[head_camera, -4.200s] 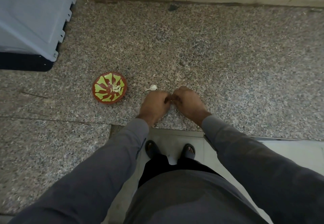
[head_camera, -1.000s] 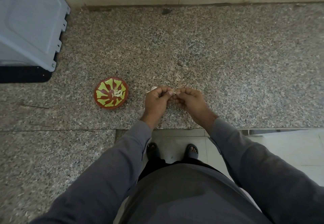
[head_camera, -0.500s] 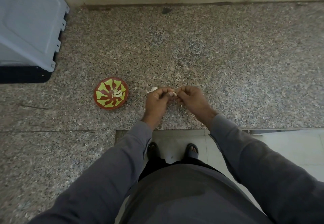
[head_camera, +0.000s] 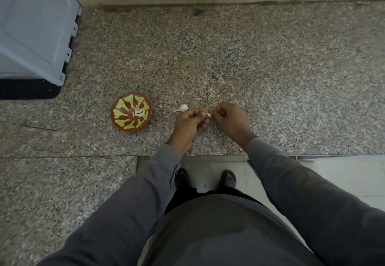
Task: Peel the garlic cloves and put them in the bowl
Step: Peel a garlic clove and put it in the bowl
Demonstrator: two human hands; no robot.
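Pinching one garlic clove (head_camera: 208, 114), the left hand (head_camera: 190, 123) hovers near the counter's (head_camera: 270, 67) front edge. The right hand (head_camera: 231, 119) is curled beside it; its grip is unclear. One bowl (head_camera: 131, 115) holds several cloves; one garlic bulb (head_camera: 183, 107) lies between.

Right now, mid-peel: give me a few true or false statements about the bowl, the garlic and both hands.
1. The bowl already holds pale peeled cloves. True.
2. The left hand pinches a garlic clove. True.
3. The garlic bulb lies inside the bowl. False: it lies on the granite counter, right of the bowl.
4. The right hand lies flat on the counter. False: its fingers are curled beside the clove.
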